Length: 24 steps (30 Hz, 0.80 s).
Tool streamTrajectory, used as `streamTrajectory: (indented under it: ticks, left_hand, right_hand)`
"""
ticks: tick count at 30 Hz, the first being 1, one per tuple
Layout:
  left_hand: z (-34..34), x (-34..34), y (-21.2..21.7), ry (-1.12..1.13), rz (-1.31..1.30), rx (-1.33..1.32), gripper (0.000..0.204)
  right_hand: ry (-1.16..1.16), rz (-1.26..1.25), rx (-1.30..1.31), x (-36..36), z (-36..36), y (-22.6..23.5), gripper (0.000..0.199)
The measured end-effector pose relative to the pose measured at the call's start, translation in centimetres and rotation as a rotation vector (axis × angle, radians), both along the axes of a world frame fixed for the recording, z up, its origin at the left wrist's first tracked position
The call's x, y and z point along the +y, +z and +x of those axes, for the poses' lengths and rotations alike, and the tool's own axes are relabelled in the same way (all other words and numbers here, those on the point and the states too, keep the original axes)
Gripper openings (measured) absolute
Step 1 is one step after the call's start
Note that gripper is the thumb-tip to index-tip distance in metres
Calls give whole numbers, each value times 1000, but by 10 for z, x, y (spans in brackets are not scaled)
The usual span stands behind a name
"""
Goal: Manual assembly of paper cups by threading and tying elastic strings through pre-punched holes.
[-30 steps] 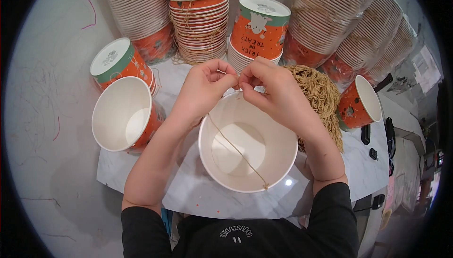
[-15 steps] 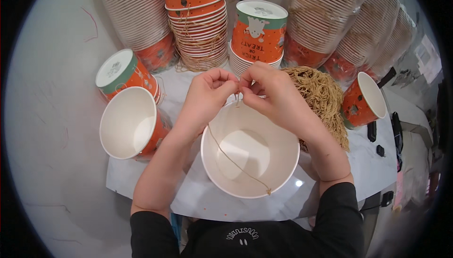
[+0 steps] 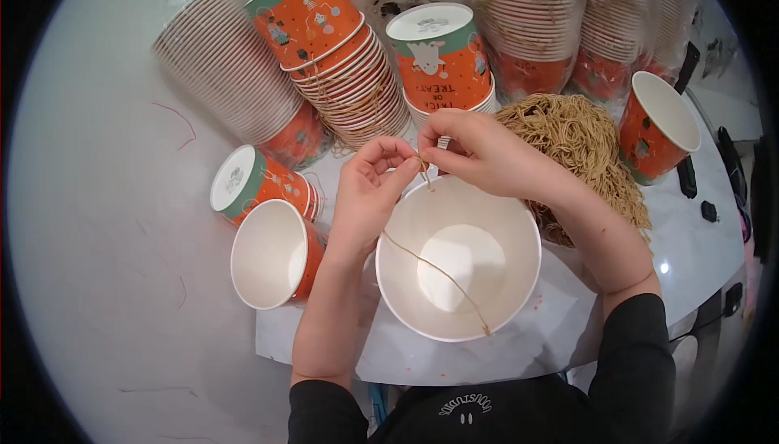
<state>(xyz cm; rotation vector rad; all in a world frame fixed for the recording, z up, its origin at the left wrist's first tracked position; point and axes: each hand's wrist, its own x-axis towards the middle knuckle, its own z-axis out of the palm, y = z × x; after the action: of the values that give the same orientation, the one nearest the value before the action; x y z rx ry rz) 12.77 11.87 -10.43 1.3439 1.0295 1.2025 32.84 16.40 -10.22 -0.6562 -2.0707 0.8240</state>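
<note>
A large paper bucket (image 3: 414, 298), white inside, stands upright with its mouth toward me. A thin tan cord (image 3: 442, 272) crosses its mouth, with a knot at the near rim and the other end at the far rim. Just above that far rim, my left hand (image 3: 375, 192) pinches the cord end between thumb and forefinger. My right hand (image 3: 475, 148) meets it there, fingertips closed on the same cord end. The exact loop between the fingertips is too small to make out.
A heap of tan cords (image 3: 584, 140) lies right of the bucket. An orange bucket (image 3: 272, 253) leans at left, beside an overturned bucket stack (image 3: 264, 184). Tall stacks (image 3: 345, 79) stand behind, some plastic-wrapped. Another orange bucket (image 3: 659, 131) and small black objects (image 3: 708, 211) are at right.
The whole view has tilted and shifted, so things appear farther right and turned. My hands stay together at the far rim, still working the cord end, with the fingertips slightly rearranged.
</note>
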Motion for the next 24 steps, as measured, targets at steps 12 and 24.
streamTrajectory:
  ticks: [12,24]
  left_hand:
    - [-6,1,-2,11,-44,-21,16]
    - [-6,1,-5,68,1,2,16]
  right_hand:
    - [-63,-66,-68,-3,-4,1,12]
    - [41,-233,14,2,-7,-3,12]
